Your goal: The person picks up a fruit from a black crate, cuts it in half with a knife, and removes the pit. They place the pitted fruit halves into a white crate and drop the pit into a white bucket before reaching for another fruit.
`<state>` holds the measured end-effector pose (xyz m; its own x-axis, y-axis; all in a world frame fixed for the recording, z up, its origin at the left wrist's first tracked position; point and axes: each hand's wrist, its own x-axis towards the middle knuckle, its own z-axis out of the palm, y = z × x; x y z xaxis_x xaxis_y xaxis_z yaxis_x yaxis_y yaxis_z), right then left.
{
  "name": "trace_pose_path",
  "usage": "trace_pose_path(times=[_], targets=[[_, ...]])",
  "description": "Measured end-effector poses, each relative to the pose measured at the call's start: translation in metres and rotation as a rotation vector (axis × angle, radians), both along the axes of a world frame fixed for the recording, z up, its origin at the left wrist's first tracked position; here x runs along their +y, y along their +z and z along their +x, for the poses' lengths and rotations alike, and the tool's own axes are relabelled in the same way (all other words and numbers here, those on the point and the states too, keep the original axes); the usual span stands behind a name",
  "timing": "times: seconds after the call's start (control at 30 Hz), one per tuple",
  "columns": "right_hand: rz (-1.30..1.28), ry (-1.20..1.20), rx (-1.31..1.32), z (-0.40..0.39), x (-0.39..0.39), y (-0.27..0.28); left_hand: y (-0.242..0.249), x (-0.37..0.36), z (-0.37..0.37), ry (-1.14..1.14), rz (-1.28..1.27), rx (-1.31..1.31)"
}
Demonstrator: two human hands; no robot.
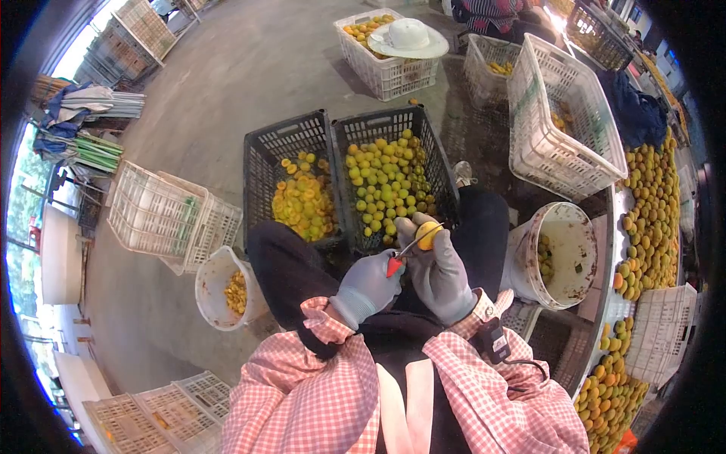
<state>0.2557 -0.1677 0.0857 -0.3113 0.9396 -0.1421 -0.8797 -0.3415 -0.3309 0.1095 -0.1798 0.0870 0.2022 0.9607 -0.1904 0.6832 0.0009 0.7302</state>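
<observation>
Grey work gloves cover both hands. My left hand (367, 286) is closed around a small red-handled knife (394, 265), whose thin metal blade reaches up to the right against the fruit. Between the fingers of my right hand (440, 276) is a yellow apricot (428, 237). Just beyond the hands stand two black crates. The right black crate (448, 170) has whole yellow-green fruit (386, 181) in it; cut orange-yellow fruit pieces (304, 198) lie in the left black crate (257, 163).
A white bucket (210, 291) with fruit bits stands at left, a stained white bucket (522, 253) at right. White crates (155, 212) surround the spot. A white hat (408, 36) rests on a fruit-filled crate. Fruit (650, 212) covers the right-hand table. Another person (491, 13) sits at the back.
</observation>
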Motion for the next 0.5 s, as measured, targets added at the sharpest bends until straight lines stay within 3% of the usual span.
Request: trace_pose_path(times=[0.03, 0.1, 0.2, 0.33, 0.4, 0.5], targets=[[-0.001, 0.002, -0.001, 0.002, 0.002, -0.001, -0.004, 0.002, -0.004, 0.02, -0.042, -0.035], [0.241, -0.039, -0.369, 0.007, 0.007, -0.007, -0.004, 0.003, -0.006, 0.039, -0.084, -0.068], [0.203, -0.055, -0.28, 0.009, 0.006, -0.013, -0.002, 0.001, -0.005, 0.078, -0.252, -0.189], [0.049, -0.089, -0.197, -0.01, 0.004, -0.011, -0.016, 0.003, 0.0, 0.058, -0.048, 0.017], [-0.181, -0.047, -0.021, -0.013, 0.006, -0.008, -0.019, 0.004, -0.004, 0.05, 0.042, 0.119], [-0.207, -0.012, -0.021, -0.011, 0.007, -0.021, -0.017, 0.004, -0.009, 0.005, 0.131, 0.187]])
